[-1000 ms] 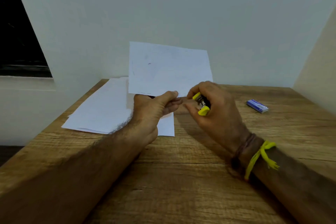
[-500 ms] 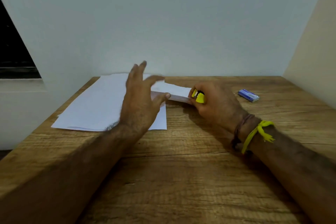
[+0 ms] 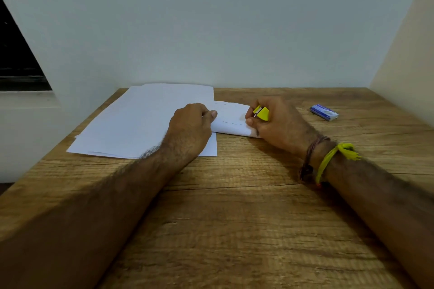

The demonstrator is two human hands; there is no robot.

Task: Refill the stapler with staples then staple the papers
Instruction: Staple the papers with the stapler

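Paper strip (image 3: 231, 119) lies crosswise between my hands, near the tabletop's (image 3: 234, 218) far edge, overlapping the sheets (image 3: 145, 119). My left hand (image 3: 190, 129) pinches its left end; my right hand (image 3: 279, 122) (nearer the stapling end) grips the yellow stapler (image 3: 261, 112) at its right end.

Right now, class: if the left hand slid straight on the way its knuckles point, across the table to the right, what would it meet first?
Most likely the folded paper that the left hand already holds by one edge, then the right hand gripping the yellow stapler. Depth is hard to judge.
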